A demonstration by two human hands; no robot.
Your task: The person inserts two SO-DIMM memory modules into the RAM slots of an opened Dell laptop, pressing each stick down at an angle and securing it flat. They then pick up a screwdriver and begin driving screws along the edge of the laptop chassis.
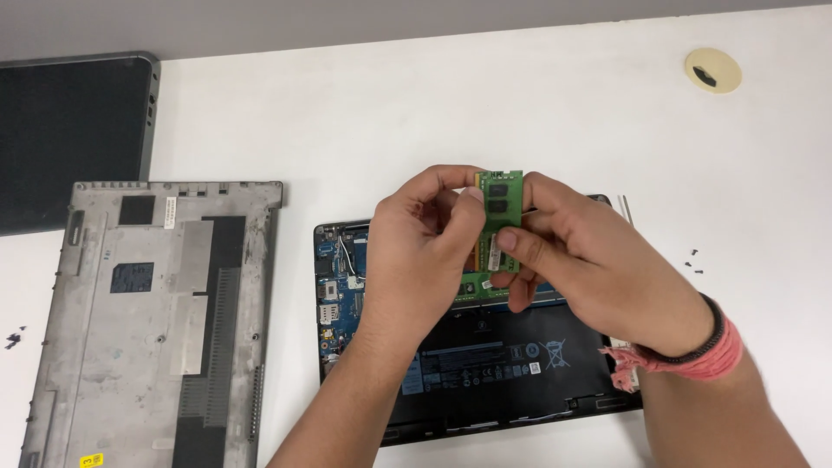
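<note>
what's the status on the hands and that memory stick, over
Left hand and right hand both pinching the green memory module, held above the opened laptop. Removed bottom cover lies apart, at left. Nothing in the way.

A green memory module (pixel 502 217) with black chips and a gold edge sits between the fingers of the left hand (pixel 416 251) and right hand (pixel 581 260), above an opened laptop (pixel 347 286) showing a blue circuit board and a black battery (pixel 494 364). A red and black wristband (pixel 706 351) circles the right wrist. Beyond the left fingers, a grey bottom cover (pixel 156 321) lies on the white table (pixel 433 104).
</note>
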